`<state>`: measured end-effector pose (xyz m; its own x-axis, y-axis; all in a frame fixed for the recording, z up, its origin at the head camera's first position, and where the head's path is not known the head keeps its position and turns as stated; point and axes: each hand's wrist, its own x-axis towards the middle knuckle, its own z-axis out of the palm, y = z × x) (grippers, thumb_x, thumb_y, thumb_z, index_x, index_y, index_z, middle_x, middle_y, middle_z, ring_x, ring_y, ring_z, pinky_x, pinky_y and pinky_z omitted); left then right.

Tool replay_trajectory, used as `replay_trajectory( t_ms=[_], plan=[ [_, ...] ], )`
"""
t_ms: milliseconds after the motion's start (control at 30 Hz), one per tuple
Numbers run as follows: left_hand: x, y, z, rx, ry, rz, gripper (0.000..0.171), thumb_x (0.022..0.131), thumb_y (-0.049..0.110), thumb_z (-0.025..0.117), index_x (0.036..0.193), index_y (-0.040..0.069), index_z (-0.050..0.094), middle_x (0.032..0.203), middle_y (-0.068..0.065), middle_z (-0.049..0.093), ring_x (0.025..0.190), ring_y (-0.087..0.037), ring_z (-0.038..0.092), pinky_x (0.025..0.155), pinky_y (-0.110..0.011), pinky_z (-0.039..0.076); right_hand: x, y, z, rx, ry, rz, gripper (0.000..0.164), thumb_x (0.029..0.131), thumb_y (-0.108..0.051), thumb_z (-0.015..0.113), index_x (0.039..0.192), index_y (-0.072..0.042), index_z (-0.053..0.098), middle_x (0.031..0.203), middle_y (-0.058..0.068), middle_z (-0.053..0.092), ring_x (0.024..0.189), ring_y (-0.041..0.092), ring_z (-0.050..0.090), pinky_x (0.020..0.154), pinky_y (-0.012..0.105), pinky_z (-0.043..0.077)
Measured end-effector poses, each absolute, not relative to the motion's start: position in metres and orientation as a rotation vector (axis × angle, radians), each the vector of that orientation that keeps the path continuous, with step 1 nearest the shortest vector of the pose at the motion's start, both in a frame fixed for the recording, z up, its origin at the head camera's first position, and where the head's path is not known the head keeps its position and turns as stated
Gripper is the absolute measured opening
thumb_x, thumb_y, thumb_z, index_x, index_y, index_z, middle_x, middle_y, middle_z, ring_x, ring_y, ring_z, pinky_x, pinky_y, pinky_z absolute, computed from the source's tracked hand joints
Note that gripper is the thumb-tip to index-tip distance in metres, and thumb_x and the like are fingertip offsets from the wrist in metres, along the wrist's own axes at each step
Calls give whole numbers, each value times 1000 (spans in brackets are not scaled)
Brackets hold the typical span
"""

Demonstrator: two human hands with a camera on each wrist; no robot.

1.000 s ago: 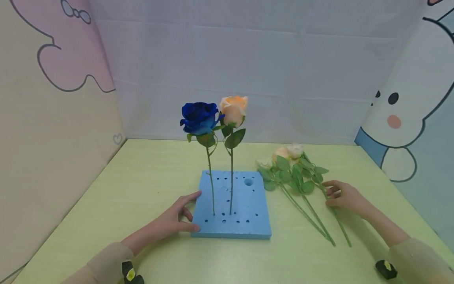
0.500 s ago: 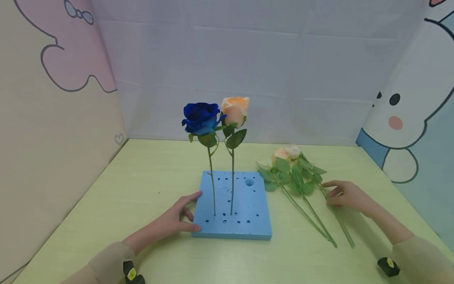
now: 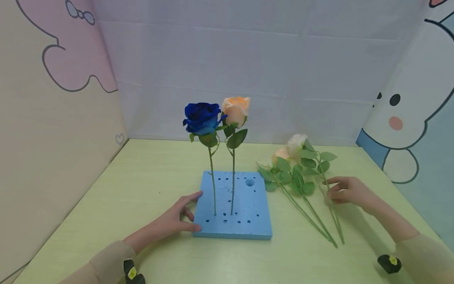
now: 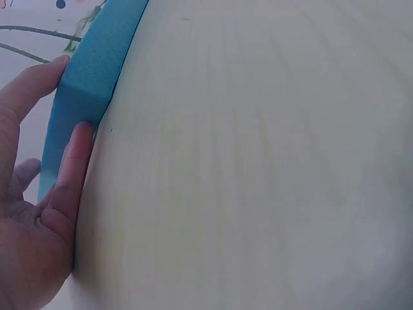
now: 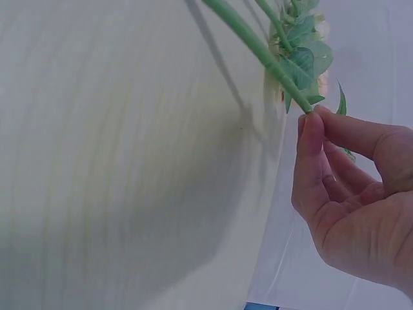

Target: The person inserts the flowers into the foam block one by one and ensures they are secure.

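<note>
our left grip [image 3: 174, 217], spread, touches the board [image 3: 246, 207] bearing the blue rose [image 3: 202, 117] and peach rose [image 3: 236, 112]; beside other roses [image 3: 283, 176], the white rose [image 3: 297, 146] has just risen, stem pinched in our right grip [image 3: 349, 192]: singled out, we judge.

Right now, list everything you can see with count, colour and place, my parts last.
blue rose: 1, blue, upright in board
peach rose: 1, peach, upright in board
board: 1, blue, on table
loose flowers: 3, white and peach, right of board
table: 1, pale green, underneath
cloth: 1, whitish, behind table
cartoon walls: 2, pastel, left and right
gadgets: 2, black-yellow, by sleeves
sleeves: 2, beige, lower corners
left grip: 1, bare, touching board's left edge
right grip: 1, bare, pinching one loose flower
</note>
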<state>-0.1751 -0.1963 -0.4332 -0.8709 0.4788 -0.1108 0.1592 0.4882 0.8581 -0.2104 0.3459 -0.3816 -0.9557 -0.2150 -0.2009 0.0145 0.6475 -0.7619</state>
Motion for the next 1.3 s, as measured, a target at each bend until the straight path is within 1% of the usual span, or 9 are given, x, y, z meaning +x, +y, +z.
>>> replay_trajectory(
  t_ms=[233, 433, 500, 733, 933, 1033, 1100, 1167, 1300],
  plan=[
    [-175, -195, -433, 537, 2402, 1323, 97, 80, 28, 82, 158, 22, 24, 155, -15, 30, 97, -17, 57, 82, -24, 42, -207, 341, -358, -223, 2708, -1330, 50, 93, -9, 65, 134, 11, 45, 89, 2, 70, 75, 10, 72, 71, 27, 59],
    [-175, -195, -432, 542, 2395, 1331, 97, 80, 27, 82, 158, 22, 24, 155, -15, 30, 97, -17, 57, 82, -23, 42, -200, 321, -339, -292, 2818, -1436, 30, 94, -14, 67, 122, -15, 57, 85, -6, 68, 74, 8, 71, 68, 27, 59],
    [-175, -195, -432, 545, 2395, 1330, 97, 80, 27, 82, 158, 22, 24, 155, -15, 29, 97, -18, 56, 82, -23, 42, -198, 311, -336, -325, 2822, -1489, 29, 93, -13, 67, 121, -17, 58, 85, -7, 69, 74, 10, 72, 68, 28, 59],
    [-175, -196, -434, 552, 2385, 1340, 97, 80, 27, 82, 158, 22, 24, 156, -15, 29, 97, -17, 57, 82, -23, 42, -190, 273, -329, -490, 2834, -1662, 25, 92, -5, 67, 114, -15, 62, 81, -8, 70, 71, 11, 73, 65, 29, 59],
    [-176, -196, -433, 530, 2399, 1330, 98, 79, 28, 82, 158, 23, 24, 155, -14, 30, 95, -16, 57, 86, -27, 41, -186, 239, -328, -621, 2856, -1783, 24, 90, 2, 67, 112, -3, 61, 80, -11, 68, 71, 9, 72, 63, 31, 59],
    [-175, -196, -432, 521, 2408, 1319, 98, 79, 28, 82, 158, 23, 24, 154, -14, 31, 95, -16, 57, 87, -29, 40, -183, 220, -329, -684, 2836, -1831, 24, 89, 4, 67, 111, 0, 60, 80, -8, 68, 70, 7, 70, 64, 31, 59],
    [-175, -195, -431, 520, 2409, 1316, 98, 79, 28, 82, 158, 22, 24, 154, -14, 31, 95, -17, 57, 86, -28, 41, -182, 208, -330, -722, 2806, -1861, 24, 88, 5, 67, 111, 1, 60, 80, -3, 68, 70, 9, 69, 64, 32, 59],
    [-175, -195, -430, 517, 2406, 1316, 98, 80, 28, 82, 158, 23, 23, 154, -14, 31, 96, -17, 57, 84, -27, 41, -180, 197, -330, -751, 2782, -1883, 25, 88, 5, 68, 110, 1, 60, 80, -2, 68, 70, 11, 69, 64, 33, 59],
    [-176, -195, -431, 499, 2405, 1312, 99, 79, 28, 83, 158, 24, 23, 155, -13, 30, 96, -17, 57, 87, -31, 41, -177, 180, -332, -814, 2726, -1928, 26, 86, 8, 68, 111, 3, 60, 81, 3, 68, 70, 13, 68, 63, 33, 59]
  ],
)
